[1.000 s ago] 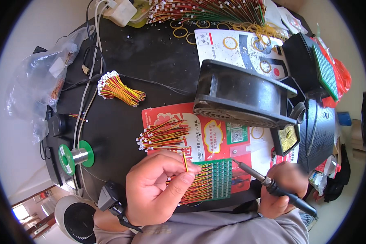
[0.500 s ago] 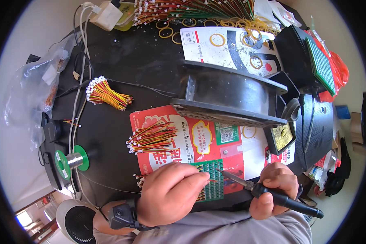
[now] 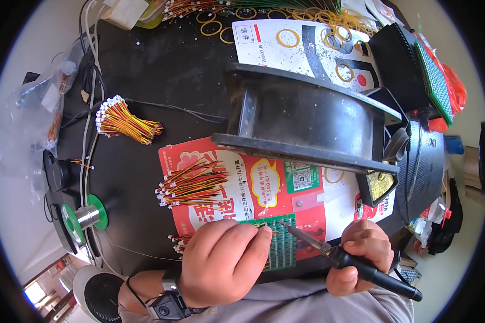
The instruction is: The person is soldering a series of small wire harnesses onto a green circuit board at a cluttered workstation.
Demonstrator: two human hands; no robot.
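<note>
My left hand [image 3: 223,264], with a small camera strapped at its wrist, is closed in a pinch over a green circuit board [image 3: 284,250]. A thin reddish wire end pokes out at its fingertips; the rest of it is hidden. My right hand [image 3: 361,250] grips the black handle of a soldering iron [image 3: 337,254]. The iron's tip is over the board's upper part, just right of my left fingertips; whether it touches cannot be seen. Several red, yellow and black connector wires [image 3: 194,183] lie on a red printed sheet [image 3: 231,156] beyond my left hand.
A big black fan [image 3: 312,118] stands beyond the board. Right of it sits a holder with a yellow cleaning pad [image 3: 381,185]. At left are a solder spool [image 3: 86,216], cables and a tied wire bundle [image 3: 126,123]. Rubber bands [image 3: 288,37] and more wires lie at the back.
The whole view has shifted a little. The soldering iron's tip has moved slightly left over the board, nearer my left fingertips. Both hands keep their grips.
</note>
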